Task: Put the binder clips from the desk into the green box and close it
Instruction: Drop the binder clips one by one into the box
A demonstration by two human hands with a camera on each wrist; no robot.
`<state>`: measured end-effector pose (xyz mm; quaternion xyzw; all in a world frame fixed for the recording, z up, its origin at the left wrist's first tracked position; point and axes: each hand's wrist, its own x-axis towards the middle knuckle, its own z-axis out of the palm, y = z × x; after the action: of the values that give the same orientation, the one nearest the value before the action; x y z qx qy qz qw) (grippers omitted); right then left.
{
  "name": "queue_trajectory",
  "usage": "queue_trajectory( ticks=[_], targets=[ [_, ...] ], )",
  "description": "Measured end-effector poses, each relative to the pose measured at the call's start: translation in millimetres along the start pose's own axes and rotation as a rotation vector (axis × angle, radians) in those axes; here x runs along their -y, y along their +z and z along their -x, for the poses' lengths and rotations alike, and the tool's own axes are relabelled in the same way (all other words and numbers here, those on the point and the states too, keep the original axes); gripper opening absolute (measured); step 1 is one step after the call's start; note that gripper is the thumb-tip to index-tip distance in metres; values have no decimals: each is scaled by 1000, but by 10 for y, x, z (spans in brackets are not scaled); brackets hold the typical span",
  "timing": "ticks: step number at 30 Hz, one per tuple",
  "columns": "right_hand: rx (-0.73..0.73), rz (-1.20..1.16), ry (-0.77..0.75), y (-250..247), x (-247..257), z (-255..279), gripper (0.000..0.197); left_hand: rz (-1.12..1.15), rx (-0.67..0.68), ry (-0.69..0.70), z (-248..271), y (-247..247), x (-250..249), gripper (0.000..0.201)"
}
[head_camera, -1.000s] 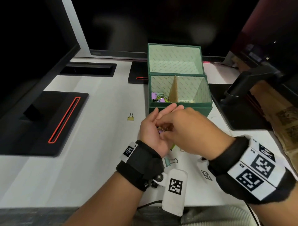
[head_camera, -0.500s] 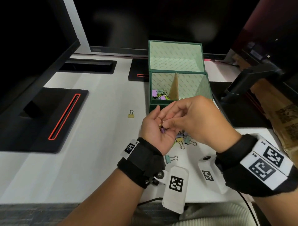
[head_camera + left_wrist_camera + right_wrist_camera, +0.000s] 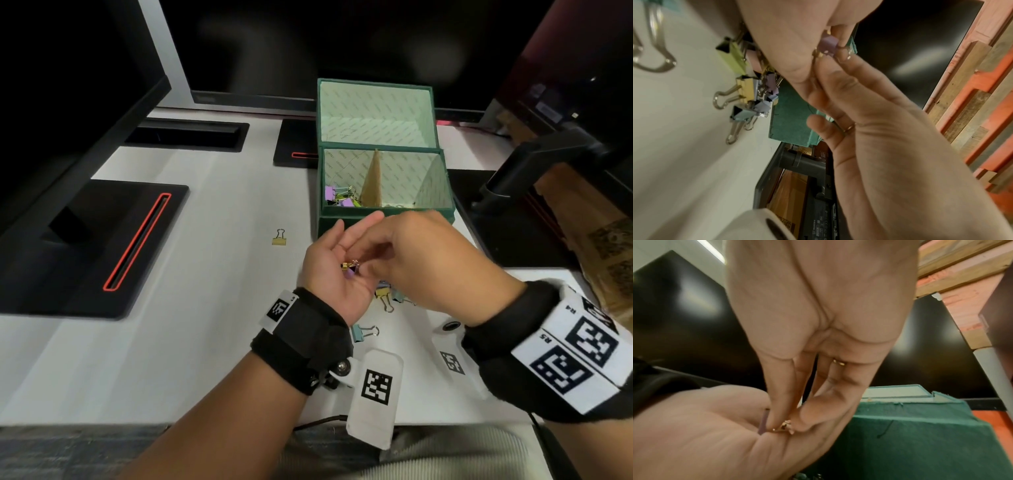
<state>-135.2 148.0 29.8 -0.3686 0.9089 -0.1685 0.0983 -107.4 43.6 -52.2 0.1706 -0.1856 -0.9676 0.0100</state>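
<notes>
- While the left hand lies palm up just in front of the green box, its fingers are loosely extended, not curled round anything.
- Right hand meets it from the right; thumb and forefinger are pinched on a small purple binder clip with gold wire handles, right at the left palm. Clamped on that clip.
- Whether the purple clip rests on the left palm or is just above it: cannot tell.
- Green box stands open on the white bench, lid tipped back behind it. A tan divider splits the box; several clips (purple, yellow-green) lie in the compartment left of the divider.
- Loose clips on the bench in front of the box: a small cluster (yellow, purple, pale blue), partly hidden under the right hand; a light blue clip nearer the person, beside the left wrist.
- One yellow clip lies alone, left of the box, apart from the rest.
- Black monitor bases with red-edged slots sit further left of the box.
</notes>
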Motion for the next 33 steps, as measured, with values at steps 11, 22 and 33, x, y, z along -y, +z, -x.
queue_trajectory(
  ticks=[11, 22, 33],
  targets=[
    [-80, -31, 50, 18, -16, -37, 21, 84, -21, 27, 71, 78, -1, 44],
    [-315, -539, -1, -208, -106, -18, 17, 122, 11, 15, 44, 59, -19, 48],
    [-364, -25, 136, -488, -359, -313, 9, 105, 27, -18, 33, 24, -38, 47]
  ],
)
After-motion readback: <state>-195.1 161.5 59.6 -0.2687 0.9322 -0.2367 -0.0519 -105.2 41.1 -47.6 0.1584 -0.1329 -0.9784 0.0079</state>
